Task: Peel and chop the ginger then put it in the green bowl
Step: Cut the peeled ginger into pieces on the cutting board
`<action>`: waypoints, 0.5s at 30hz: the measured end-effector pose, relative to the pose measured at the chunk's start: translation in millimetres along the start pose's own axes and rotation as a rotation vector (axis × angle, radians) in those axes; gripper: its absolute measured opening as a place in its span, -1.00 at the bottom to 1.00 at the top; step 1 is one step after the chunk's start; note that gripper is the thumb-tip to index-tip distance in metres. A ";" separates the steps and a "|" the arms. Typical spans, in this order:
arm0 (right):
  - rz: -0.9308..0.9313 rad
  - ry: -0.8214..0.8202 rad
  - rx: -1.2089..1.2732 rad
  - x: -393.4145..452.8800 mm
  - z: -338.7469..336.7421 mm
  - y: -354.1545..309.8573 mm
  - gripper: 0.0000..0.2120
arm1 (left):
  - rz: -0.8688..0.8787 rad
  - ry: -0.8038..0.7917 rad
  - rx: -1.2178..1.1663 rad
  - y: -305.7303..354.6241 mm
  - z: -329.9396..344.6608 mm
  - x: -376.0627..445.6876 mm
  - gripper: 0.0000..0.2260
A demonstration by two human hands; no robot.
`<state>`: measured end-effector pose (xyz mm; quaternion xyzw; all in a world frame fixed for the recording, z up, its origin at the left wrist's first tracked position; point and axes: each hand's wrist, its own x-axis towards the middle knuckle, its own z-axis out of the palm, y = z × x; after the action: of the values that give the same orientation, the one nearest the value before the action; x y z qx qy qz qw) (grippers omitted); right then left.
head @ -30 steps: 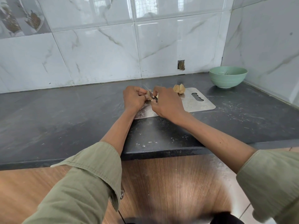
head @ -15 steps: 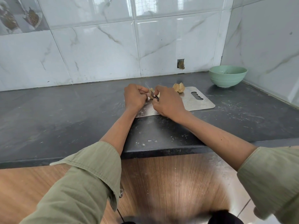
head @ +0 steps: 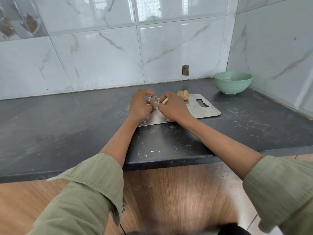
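Left hand point(head: 139, 106): over the left part of the board, fingers curled round a small tan, knobbly piece of ginger point(head: 153, 99), which shows between thumb and fingertips.
Right hand point(head: 172, 107): just beside the left hand, nearly touching it, fingers curled in a grip; a short glint of metal, seemingly a knife blade point(head: 158, 103), sits between the two hands, but what the fingers hold is mostly hidden.
Pale cut piece point(head: 165, 101): yellowish, ginger-like, showing at the right hand's fingertips, close to the held piece.
Second lump of ginger point(head: 183, 94): tan skin with pale cut faces, lying on the far edge of the board, apart from both hands.
Flat rectangular steel chopping board point(head: 201, 109): lies on the counter under the hands, its cut-out handle slot toward the right end.
Round pale green bowl point(head: 232, 83): stands on the counter in the far right corner, near the side wall, well apart from the board's ginger; its contents cannot be made out.
Dark stone counter point(head: 67, 126): scuffed, with pale specks near the front edge.
White marbled wall tiles point(head: 101, 56): behind and to the right of the counter.
Olive green sleeves point(head: 94, 189): rolled back on both forearms.
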<state>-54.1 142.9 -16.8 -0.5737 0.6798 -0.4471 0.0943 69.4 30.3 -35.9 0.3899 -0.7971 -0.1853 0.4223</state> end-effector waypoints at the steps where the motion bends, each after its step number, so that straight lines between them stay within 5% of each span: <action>1: 0.005 -0.013 0.004 -0.2 -0.1 -0.4 -0.84 | -0.008 0.016 -0.001 -0.9 0.2 0.2 -0.69; 15: 0.052 -0.014 -0.172 -1.2 2.8 -2.7 -0.81 | -0.037 -0.041 0.114 -2.9 -9.4 4.9 -0.76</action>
<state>-50.0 142.7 -17.0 -0.5649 0.7298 -0.3803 0.0610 76.8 24.9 -29.7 0.4240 -0.8075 -0.1555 0.3794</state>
